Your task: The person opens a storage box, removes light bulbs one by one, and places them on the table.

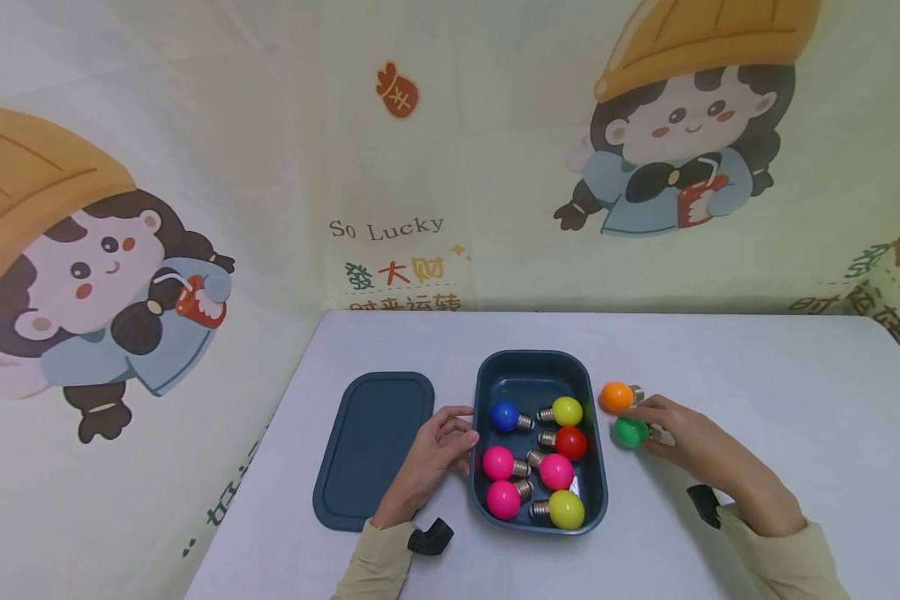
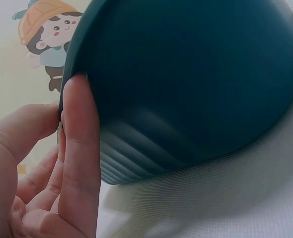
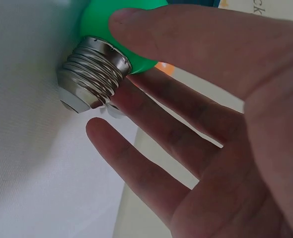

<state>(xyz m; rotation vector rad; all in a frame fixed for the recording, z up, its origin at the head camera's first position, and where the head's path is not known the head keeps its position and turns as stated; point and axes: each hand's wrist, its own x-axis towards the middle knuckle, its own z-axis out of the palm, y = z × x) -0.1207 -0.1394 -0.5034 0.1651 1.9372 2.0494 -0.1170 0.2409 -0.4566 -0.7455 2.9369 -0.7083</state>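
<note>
A dark blue plastic box holds several colored light bulbs: blue, red, and several pink and yellow ones. My left hand is at its left side; in the left wrist view the thumb and fingers pinch the box's rim. To the right of the box, my right hand pinches a green light bulb, thumb on the globe and fingers behind it. In the right wrist view its metal screw base points down and left. An orange light bulb lies just beyond the green one.
The box's flat dark blue lid lies on the white table to the left, by the left forearm. A printed cloth with cartoon figures hangs behind the table's far edge and along its left side.
</note>
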